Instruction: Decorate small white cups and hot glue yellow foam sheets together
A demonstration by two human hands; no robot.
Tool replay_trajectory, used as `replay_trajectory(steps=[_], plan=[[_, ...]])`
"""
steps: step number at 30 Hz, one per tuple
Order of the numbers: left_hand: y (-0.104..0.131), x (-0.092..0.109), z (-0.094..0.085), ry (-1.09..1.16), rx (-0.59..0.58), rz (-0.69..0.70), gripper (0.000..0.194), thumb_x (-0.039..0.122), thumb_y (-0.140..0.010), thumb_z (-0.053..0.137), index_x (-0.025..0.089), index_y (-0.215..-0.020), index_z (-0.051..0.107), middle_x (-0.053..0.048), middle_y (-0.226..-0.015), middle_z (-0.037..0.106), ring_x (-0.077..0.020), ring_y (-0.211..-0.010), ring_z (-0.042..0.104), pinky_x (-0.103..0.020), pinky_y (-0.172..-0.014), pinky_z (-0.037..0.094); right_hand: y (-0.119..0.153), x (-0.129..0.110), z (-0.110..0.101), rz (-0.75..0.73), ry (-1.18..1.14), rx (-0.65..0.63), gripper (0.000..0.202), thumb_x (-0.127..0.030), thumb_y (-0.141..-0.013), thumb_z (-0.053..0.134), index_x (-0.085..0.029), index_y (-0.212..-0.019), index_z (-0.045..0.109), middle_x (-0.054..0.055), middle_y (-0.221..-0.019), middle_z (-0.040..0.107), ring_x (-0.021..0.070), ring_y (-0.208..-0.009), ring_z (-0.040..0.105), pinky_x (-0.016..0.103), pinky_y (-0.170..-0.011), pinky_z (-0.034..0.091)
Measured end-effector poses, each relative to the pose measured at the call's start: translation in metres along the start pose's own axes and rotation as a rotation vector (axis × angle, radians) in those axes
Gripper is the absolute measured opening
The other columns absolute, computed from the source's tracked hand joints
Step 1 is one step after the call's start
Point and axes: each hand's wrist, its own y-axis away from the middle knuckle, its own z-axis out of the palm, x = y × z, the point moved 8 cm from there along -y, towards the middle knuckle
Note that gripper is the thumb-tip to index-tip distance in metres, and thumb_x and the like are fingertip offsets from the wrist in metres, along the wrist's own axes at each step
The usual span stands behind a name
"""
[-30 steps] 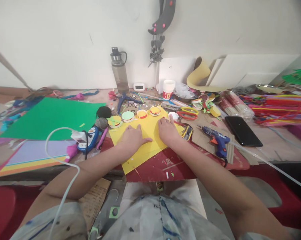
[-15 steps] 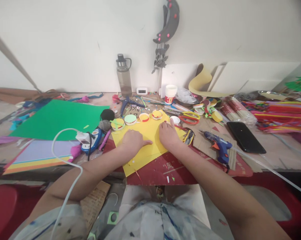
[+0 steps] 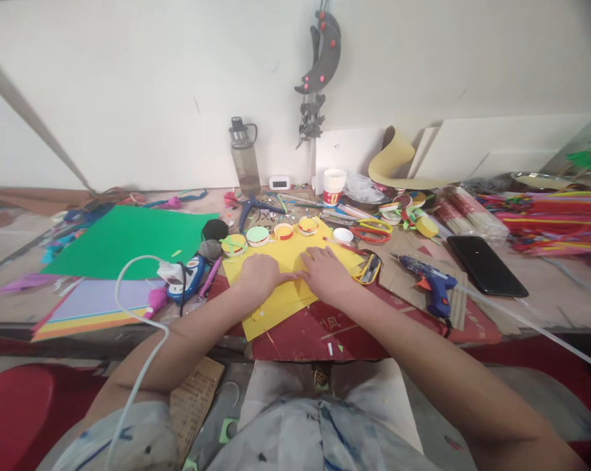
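A yellow sheet of paper (image 3: pixel 270 307), apparently in two layers, lies askew on the dark red board (image 3: pixel 295 343) in front of me. On its left half rests my left hand (image 3: pixel 260 275), fingers curled under and thumb stretched sideways along the paper. Whatever those curled fingers hold, if anything, is hidden. My right hand (image 3: pixel 324 271) lies palm down on the right half, fingers apart, close to the left thumb. Along the sheet's far edge stand several small paper rings, among them a green-topped ring (image 3: pixel 257 235) and a yellow-red ring (image 3: pixel 308 226).
Left are a green sheet (image 3: pixel 128 242), stacked coloured paper (image 3: pixel 93 304) and a white cable (image 3: pixel 120 297). Scissors (image 3: pixel 374 227), a utility knife (image 3: pixel 371 267), a blue glue gun (image 3: pixel 435 284) and a phone (image 3: pixel 486 265) lie right. A bottle (image 3: pixel 246 160) and cup (image 3: pixel 334 186) stand behind.
My right hand has slid left and nearer to me over the yellow paper, up to my left thumb. My left hand stays on the paper. The camera view has shifted slightly.
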Motion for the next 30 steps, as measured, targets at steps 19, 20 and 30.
replay_trajectory(steps=[19, 20, 30], plan=[[-0.012, 0.035, 0.018, 0.117, 0.028, 0.509, 0.086, 0.073, -0.096, 0.051, 0.015, -0.159, 0.044, -0.021, -0.169, 0.037, -0.0389, -0.157, 0.034, -0.048, -0.124, 0.030, 0.015, 0.046, -0.018, 0.054, -0.216, 0.096, 0.038, -0.026, -0.105, 0.052, -0.006, -0.134, 0.066, 0.022, -0.141, 0.065, 0.0285, -0.135, 0.060, 0.039, -0.116, 0.043], [-0.012, 0.035, 0.016, 0.106, 0.030, 0.498, 0.085, 0.073, -0.096, 0.051, 0.014, -0.158, 0.046, -0.021, -0.169, 0.038, -0.0381, -0.156, 0.036, -0.047, -0.124, 0.031, 0.016, 0.039, -0.012, 0.017, -0.204, 0.035, 0.037, -0.028, -0.104, 0.056, -0.007, -0.131, 0.068, 0.022, -0.138, 0.066, 0.0282, -0.133, 0.060, 0.038, -0.115, 0.044], [-0.019, 0.038, -0.003, 0.052, 0.035, 0.525, 0.068, 0.063, -0.094, 0.062, 0.013, -0.139, 0.065, -0.019, -0.149, 0.062, -0.0380, -0.137, 0.055, -0.044, -0.109, 0.045, 0.017, 0.043, 0.002, -0.099, -0.242, -0.101, 0.038, -0.025, -0.096, 0.069, -0.014, -0.131, 0.071, 0.015, -0.138, 0.070, 0.0247, -0.127, 0.065, 0.031, -0.108, 0.046]])
